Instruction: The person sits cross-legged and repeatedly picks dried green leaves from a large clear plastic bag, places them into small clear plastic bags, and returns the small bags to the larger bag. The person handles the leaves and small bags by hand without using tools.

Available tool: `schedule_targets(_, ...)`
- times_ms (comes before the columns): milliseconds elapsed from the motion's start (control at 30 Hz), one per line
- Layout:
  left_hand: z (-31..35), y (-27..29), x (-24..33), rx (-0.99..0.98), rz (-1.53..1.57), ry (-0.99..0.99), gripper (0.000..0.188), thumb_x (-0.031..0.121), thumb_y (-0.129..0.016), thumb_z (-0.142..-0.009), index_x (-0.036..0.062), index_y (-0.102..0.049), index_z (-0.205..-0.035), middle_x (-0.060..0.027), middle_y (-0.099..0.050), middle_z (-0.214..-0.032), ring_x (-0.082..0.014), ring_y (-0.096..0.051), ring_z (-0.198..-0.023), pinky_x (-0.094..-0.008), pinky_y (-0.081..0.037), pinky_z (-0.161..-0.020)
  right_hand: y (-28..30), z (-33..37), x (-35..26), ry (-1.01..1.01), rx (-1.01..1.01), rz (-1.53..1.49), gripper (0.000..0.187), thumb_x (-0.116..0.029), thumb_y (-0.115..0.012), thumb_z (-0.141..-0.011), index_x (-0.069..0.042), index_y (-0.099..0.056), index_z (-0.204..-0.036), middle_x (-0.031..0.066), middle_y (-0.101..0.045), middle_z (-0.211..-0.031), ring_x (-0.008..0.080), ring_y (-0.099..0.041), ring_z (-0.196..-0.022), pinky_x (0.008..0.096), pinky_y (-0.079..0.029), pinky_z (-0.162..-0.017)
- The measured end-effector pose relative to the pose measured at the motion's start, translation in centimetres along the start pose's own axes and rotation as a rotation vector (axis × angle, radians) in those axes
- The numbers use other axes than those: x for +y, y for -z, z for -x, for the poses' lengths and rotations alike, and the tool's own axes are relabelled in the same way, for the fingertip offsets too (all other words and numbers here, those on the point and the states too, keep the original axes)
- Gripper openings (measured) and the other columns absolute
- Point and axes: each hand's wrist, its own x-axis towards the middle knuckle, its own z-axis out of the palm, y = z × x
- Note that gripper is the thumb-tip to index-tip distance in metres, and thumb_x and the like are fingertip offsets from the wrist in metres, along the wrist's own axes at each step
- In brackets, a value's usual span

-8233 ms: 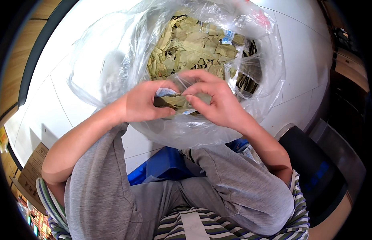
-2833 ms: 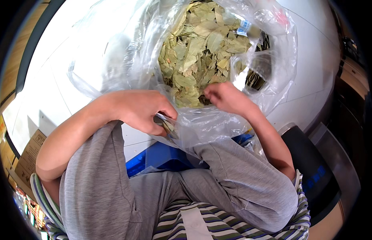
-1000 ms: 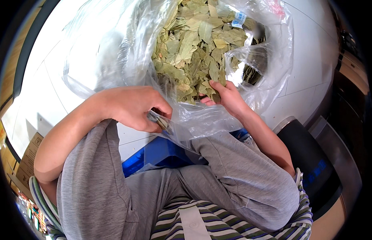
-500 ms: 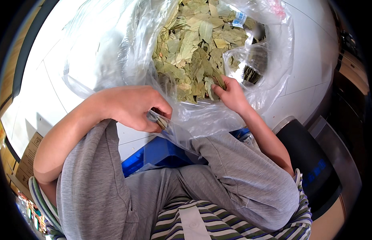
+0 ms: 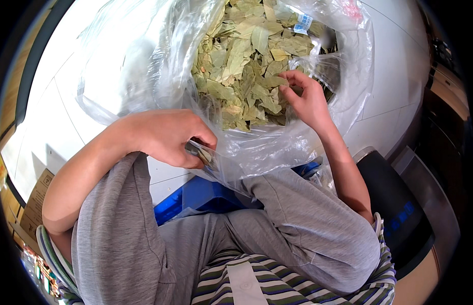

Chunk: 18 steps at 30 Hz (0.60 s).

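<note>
A heap of dried bay leaves (image 5: 241,61), dull green to tan, fills a large clear plastic bag (image 5: 165,56) whose mouth lies spread on the floor before me. My right hand (image 5: 308,99) is at the heap's right side, thumb and fingertips closed round the end of a leaf (image 5: 273,81). Over my left knee, my left hand (image 5: 170,137) grips the rim of a small clear bag (image 5: 216,168) between thumb and fingers. A few leaf pieces show inside its mouth; its lower part hangs between my knees.
A blue plastic bin (image 5: 211,195) stands between my legs. To the right is a black cylinder with a metallic rim (image 5: 394,203). A cardboard box (image 5: 37,203) sits at the left. A small white and blue packet (image 5: 303,23) lies on the leaves, over white floor tiles (image 5: 394,61).
My right hand has moved up and slightly right across the heap, away from its near edge. Leaves there have shifted. My left hand keeps its hold on the small bag, almost still.
</note>
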Motion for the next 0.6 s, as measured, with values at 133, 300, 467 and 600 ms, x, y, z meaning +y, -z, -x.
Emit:
schedule_targets(133,0.18,0.05,0.20,-0.006,0.001,0.019,0.024,0.015,-0.073,-0.081,0.0014,-0.065,-0.098,-0.0108,-0.067,-0.081,-0.0225,-0.062,-0.071,-0.0352,-0.045,-0.064,-0.11,-0.39,0.30,0.001,-0.039,-0.269,0.033,-0.003,-0.058,-0.094,0.002,-0.057,-0.127,0.0099,-0.067,-0.115,0.0130,-0.060,-0.110,0.0263,-0.048,-0.087)
schedule_targets(300,0.10,0.21,0.48,-0.016,0.004,0.029,0.024,0.015,-0.074,-0.081,0.0017,-0.065,-0.099,-0.0104,-0.067,-0.082,-0.0223,-0.062,-0.071,-0.0347,-0.045,-0.064,-0.55,-0.48,-0.06,0.068,0.058,-0.754,0.044,0.001,-0.054,-0.095,0.001,-0.047,-0.139,0.0109,-0.057,-0.135,0.0218,-0.054,-0.127,0.0320,-0.044,-0.101)
schedule_targets(467,0.13,0.20,0.39,-0.015,-0.001,0.021,0.024,0.015,-0.073,-0.080,0.0020,-0.066,-0.099,-0.0101,-0.068,-0.082,-0.0222,-0.063,-0.071,-0.0346,-0.046,-0.064,-0.25,-0.51,0.29,0.224,0.200,-0.644,0.050,0.001,-0.054,-0.093,-0.003,-0.045,-0.143,0.0121,-0.046,-0.148,0.0243,-0.042,-0.139,0.0360,-0.041,-0.109)
schedule_targets(600,0.20,0.16,0.45,-0.014,0.004,0.022,0.024,0.014,-0.073,-0.080,0.0016,-0.066,-0.099,-0.0104,-0.068,-0.082,-0.0222,-0.063,-0.072,-0.0348,-0.046,-0.065,0.20,-0.37,-0.24,0.365,0.321,-0.084,0.038,-0.004,-0.061,-0.088,-0.005,-0.061,-0.126,0.0163,-0.060,-0.129,0.0261,-0.060,-0.118,0.0380,-0.050,-0.091)
